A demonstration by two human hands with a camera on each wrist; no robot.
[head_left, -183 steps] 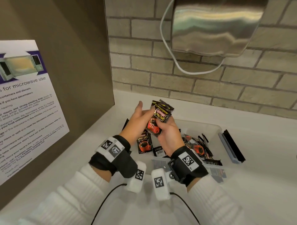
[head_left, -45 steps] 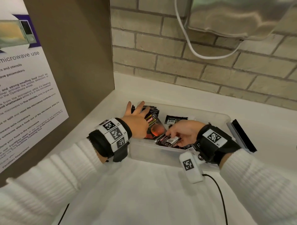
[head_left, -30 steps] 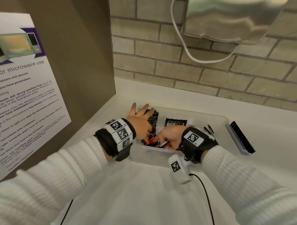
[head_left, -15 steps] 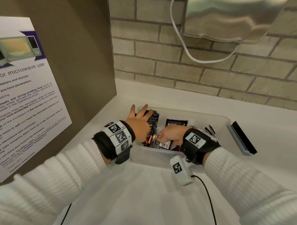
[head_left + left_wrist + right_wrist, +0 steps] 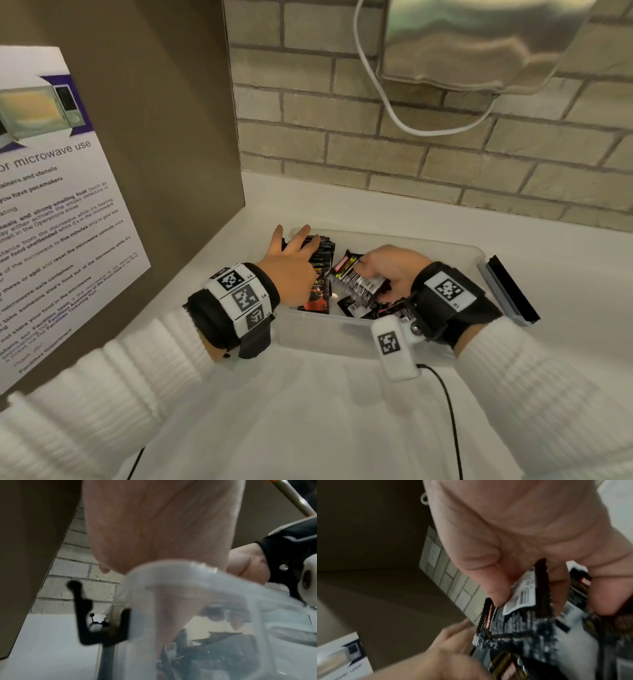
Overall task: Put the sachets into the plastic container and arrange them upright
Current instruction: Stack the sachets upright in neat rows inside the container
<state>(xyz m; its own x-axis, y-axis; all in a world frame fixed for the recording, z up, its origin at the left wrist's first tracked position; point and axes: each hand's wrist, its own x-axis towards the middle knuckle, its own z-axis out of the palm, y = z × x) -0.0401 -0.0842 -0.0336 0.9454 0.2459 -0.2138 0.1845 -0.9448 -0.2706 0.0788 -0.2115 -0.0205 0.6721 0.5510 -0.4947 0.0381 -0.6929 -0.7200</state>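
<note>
Over the counter, head view: plastic container (image 5: 455,251); left hand (image 5: 291,270), fingers straight, props upright sachets (image 5: 323,251); right hand (image 5: 390,270) pinches loose sachets (image 5: 356,282). Left wrist view: container wall, blurred. Right wrist view: thumb (image 5: 489,582) on barcode edge. Risk: lifting the left hand early likely topples the row.

A plastic container (image 5: 376,337) sits on the counter (image 5: 308,428) near the brick wall (image 5: 394,154), sachets (image 5: 356,284) inside it. A poster (image 5: 58,212) hangs at left, a lid (image 5: 507,291) lies just right of the container, and a dispenser (image 5: 479,44) is mounted above.
</note>
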